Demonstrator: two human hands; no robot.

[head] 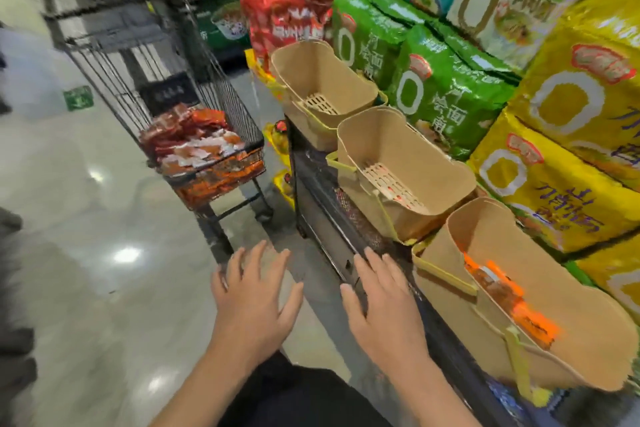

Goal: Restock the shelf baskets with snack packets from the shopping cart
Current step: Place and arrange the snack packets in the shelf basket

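Note:
A black wire shopping cart point(162, 80) stands ahead on the left, with a heap of red and orange snack packets point(201, 146) in its near end. Three tan baskets line the dark shelf edge on the right. The far basket point(346, 80) and the middle basket point(446, 170) show bare slatted bottoms. The near basket point(568, 288) holds orange snack packets point(509, 298). My left hand point(256, 295) and my right hand point(381, 298) hover palm down with fingers spread, holding nothing, between the cart and the shelf.
Large green point(446, 94), yellow point(568, 135) and red point(287, 17) noodle packs are stacked behind the baskets. The dark shelf front point(329, 211) runs along my right. Glossy floor point(104, 218) spreads to the left, with a green floor sticker point(79, 98).

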